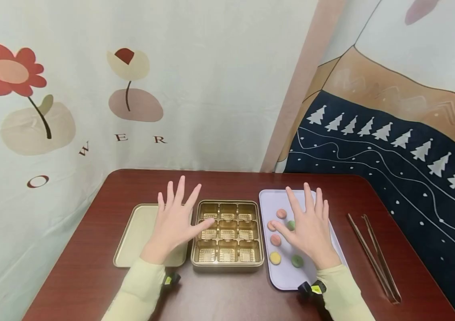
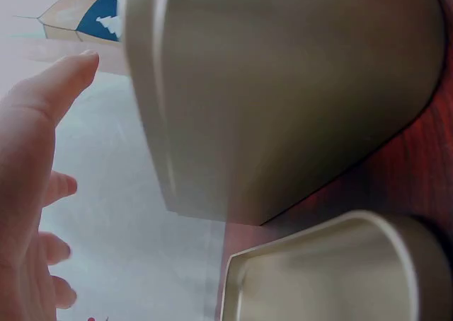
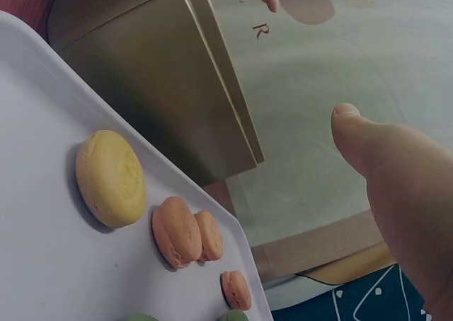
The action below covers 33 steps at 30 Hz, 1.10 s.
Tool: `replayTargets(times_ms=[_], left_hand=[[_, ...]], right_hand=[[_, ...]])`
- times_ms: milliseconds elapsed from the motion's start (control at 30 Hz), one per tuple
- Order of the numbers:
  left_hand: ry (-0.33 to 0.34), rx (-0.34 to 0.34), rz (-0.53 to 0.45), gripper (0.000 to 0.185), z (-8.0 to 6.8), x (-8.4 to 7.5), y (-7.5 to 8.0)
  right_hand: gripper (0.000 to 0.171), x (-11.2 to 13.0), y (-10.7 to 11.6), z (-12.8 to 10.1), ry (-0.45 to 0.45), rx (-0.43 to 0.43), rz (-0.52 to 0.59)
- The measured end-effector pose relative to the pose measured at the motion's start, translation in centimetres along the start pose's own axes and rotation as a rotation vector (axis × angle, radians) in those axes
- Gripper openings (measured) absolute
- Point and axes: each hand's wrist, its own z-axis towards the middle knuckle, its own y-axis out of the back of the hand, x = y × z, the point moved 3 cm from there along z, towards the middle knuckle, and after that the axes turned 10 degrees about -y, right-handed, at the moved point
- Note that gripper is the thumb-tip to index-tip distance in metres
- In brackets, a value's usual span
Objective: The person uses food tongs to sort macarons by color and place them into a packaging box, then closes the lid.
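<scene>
My left hand (image 1: 176, 217) is open with fingers spread, over the right side of a flat gold lid (image 1: 134, 236); its thumb reaches the left rim of a gold box (image 1: 227, 266) with several empty compartments. My right hand (image 1: 309, 224) is open too, held over a lilac tray (image 1: 287, 279) of small round macarons: pink (image 1: 281, 213), green (image 1: 297, 261) and yellow (image 1: 275, 257). The right wrist view shows the yellow macaron (image 3: 110, 178), a pink macaron (image 3: 177, 230) and my thumb (image 3: 396, 179) apart from them. In the left wrist view the hand (image 2: 28, 194) is beside the box wall (image 2: 283, 102).
Everything sits on a dark red wooden table (image 1: 91, 267). Long brown tongs (image 1: 373, 255) lie at the right of the tray. Printed fabric hangs close behind the table: a flower cloth (image 1: 91, 111) on the left, a dark cloth with trees (image 1: 391, 147) on the right.
</scene>
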Motion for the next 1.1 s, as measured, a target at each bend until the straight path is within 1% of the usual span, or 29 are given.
replayTargets(times_ms=[233, 333, 433, 567, 633, 700, 800, 867, 1000, 1100], left_hand=[[0.021, 0.021, -0.150, 0.093, -0.4, 0.5, 0.8], [0.022, 0.050, -0.203, 0.088, -0.7, 0.8, 1.1], [0.016, 0.107, -0.278, 0.084, -0.9, 1.3, 1.3], [0.018, 0.211, -0.448, 0.083, -1.2, 2.3, 0.9], [0.010, 0.251, -0.538, 0.085, -1.3, 2.9, 0.6], [-0.007, 0.278, -0.619, 0.085, -1.4, 3.4, 0.3], [-0.035, 0.308, -0.712, 0.084, -1.7, 3.8, -0.1], [-0.032, 0.326, -0.771, 0.083, -1.9, 3.9, -0.4], [-0.007, 0.340, -0.838, 0.083, -2.1, 3.9, -0.7], [-0.002, 0.336, -0.847, 0.085, -2.1, 3.9, -0.8]], right_hand=[[0.101, -0.4, 0.0, 0.0, -0.011, 0.012, -0.020], [0.099, -0.7, 0.1, 0.0, -0.020, 0.022, -0.021], [0.099, -0.9, 0.2, -0.1, -0.030, 0.030, -0.012], [0.098, -1.2, 0.3, -0.1, -0.041, 0.040, -0.003], [0.097, -1.3, 0.3, 0.0, -0.050, 0.044, 0.004], [0.097, -1.5, 0.2, 0.1, -0.062, 0.049, 0.009], [0.097, -1.9, 0.1, -0.1, -0.082, 0.059, 0.021], [0.096, -2.4, 0.0, -0.4, -0.090, 0.068, 0.020], [0.095, -3.5, 0.0, -0.8, -0.096, 0.080, -0.002], [0.096, -4.7, 0.4, -1.1, -0.095, 0.073, -0.021]])
